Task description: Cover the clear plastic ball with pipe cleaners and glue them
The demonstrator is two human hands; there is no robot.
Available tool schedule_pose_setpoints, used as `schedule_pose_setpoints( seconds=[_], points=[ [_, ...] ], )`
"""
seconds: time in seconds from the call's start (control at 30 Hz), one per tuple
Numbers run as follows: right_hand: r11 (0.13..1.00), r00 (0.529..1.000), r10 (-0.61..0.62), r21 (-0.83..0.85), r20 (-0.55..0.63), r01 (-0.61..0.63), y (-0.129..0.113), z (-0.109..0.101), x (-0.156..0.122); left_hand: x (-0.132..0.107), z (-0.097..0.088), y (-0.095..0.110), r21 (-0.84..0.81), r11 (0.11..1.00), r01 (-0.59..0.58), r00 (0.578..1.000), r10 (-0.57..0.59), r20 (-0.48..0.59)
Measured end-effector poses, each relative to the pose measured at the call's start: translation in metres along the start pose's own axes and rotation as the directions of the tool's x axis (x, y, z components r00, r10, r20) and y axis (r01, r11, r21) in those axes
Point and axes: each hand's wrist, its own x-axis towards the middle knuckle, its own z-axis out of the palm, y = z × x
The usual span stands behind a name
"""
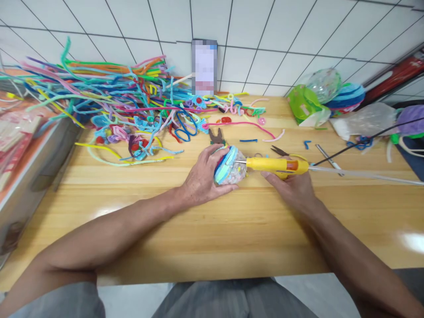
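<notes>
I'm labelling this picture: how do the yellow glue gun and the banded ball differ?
The glue gun is long and mostly yellow; the ball is rounded, with blue and green bands covering part of it. The right hand grips the glue gun, while the left hand holds the ball. Both are hand-held.

We saw the yellow glue gun (278,165) in smooth plastic, with a bare metal nozzle (240,161) and a translucent, plastic-looking rod (351,172) at its back. The ball (228,168) looked fuzzy along its blue strips and like crinkled, see-through plastic elsewhere. We found the tabletop (198,238) smooth wood with glossy highlights, the piled stems (132,90) fuzzy and matt, the pliers (216,137) dull metal, the trousers (212,301) matt cloth.
</notes>
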Motion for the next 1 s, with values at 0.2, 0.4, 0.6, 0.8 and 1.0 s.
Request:
schedule_pose_setpoints(
  seconds=[0.2,0.4,0.6,0.8,1.0],
  points=[
    [1.0,1.0,0.016,0.02,0.02,-0.016,0.0008,-0.0022,0.0024,0.0001,0.0001,-0.0008,-0.003,1.0,0.013,1.0,-0.013,0.004],
    [0.999,0.999,-0.002,0.044,0.039,0.0,-0.0042,0.0009,0.0036,0.0007,0.001,0.0001,0.013,1.0,0.005,1.0,-0.005,-0.006],
    [1.0,0.999,-0.004,0.005,0.032,0.004,0.0025,-0.0017,0.0021,0.0004,0.0001,-0.0002,0.022,1.0,0.009,1.0,-0.009,-0.001],
    [0.996,0.998,-0.055,-0.067,0.011,0.056,0.0048,-0.0036,-0.0014,0.0003,-0.0007,-0.0007,0.005,1.0,-0.01,1.0,0.01,0.001],
    [0.994,0.997,-0.081,-0.076,0.01,0.081,0.0029,-0.0073,-0.003,-0.001,0.0002,-0.0003,0.023,0.999,0.034,0.999,-0.035,0.007]
  ],
)
